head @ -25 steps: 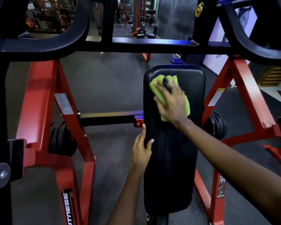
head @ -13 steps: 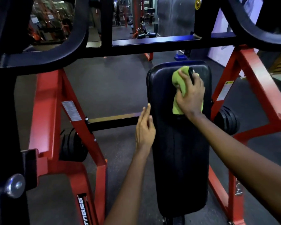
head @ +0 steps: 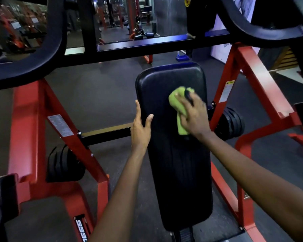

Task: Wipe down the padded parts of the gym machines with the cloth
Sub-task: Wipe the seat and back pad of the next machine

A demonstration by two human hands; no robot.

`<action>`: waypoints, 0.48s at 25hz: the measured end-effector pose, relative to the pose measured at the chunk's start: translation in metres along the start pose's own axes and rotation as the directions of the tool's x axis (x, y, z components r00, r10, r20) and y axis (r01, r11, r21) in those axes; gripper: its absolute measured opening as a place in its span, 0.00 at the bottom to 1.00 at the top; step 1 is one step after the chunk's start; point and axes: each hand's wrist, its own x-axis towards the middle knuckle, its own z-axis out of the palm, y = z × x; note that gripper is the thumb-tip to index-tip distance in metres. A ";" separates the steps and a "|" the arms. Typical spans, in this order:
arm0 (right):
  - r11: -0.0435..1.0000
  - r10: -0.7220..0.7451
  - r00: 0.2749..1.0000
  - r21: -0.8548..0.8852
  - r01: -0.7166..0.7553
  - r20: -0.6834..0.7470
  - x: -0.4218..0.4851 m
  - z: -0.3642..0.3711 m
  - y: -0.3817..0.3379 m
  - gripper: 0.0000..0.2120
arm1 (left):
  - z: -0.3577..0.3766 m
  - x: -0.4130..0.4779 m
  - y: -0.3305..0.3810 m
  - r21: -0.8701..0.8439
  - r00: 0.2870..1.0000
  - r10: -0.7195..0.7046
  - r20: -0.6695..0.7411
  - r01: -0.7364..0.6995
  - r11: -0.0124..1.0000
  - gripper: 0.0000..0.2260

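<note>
The black pad (head: 175,154) runs long from its rounded top edge down toward the camera, tilted on the red frame (head: 24,130), and most of its length lies below the cloth, toward the person, unwiped as far as I can judge. The right hand (head: 194,117) is on the pad's upper right part, its grip spread flat, pressing the green cloth (head: 177,105) against the pad. The left hand (head: 140,130) clasps the pad's left edge level with the cloth, thumb over the face, fingers behind and hidden. Much of the cloth is covered by the right hand; the pad's foot disappears in shadow.
</note>
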 end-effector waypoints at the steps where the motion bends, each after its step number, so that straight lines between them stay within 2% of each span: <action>1: 0.993 0.114 0.993 0.030 -0.113 -0.029 0.017 -0.003 -0.001 0.33 | 0.000 0.000 0.000 0.019 1.000 -0.006 0.001 0.006 1.000 0.31; 3: 0.975 0.211 0.976 0.077 -0.206 -0.060 0.042 -0.002 -0.012 0.31 | 0.004 -0.004 0.006 0.091 1.000 -0.003 -0.019 0.005 0.996 0.31; 4: 0.983 0.168 0.984 0.080 -0.163 -0.061 0.052 0.000 -0.021 0.29 | 0.006 -0.005 0.009 0.134 1.000 -0.002 -0.031 0.006 0.991 0.31; 6: 0.995 -0.080 0.997 0.056 0.079 0.003 0.067 0.004 -0.033 0.27 | 0.008 -0.006 0.012 0.180 0.998 -0.010 -0.058 0.020 0.983 0.30; 8: 0.944 -0.330 0.939 0.035 0.328 0.099 0.081 0.001 -0.030 0.27 | 0.008 -0.006 0.013 0.178 0.998 -0.025 -0.066 0.036 0.983 0.30; 9: 0.928 -0.373 0.920 0.029 0.373 0.118 0.087 -0.002 -0.022 0.28 | 0.007 -0.006 0.014 0.173 0.997 -0.038 -0.064 0.049 0.984 0.30; 10: 0.933 -0.359 0.928 0.024 0.358 0.102 0.092 -0.007 -0.012 0.28 | 0.008 -0.007 0.016 0.171 0.997 -0.046 -0.059 0.055 0.984 0.30; 12: 0.982 -0.178 0.984 0.060 0.178 0.001 0.089 -0.016 0.007 0.27 | 0.010 -0.009 0.022 0.173 0.996 -0.062 -0.057 0.071 0.982 0.30</action>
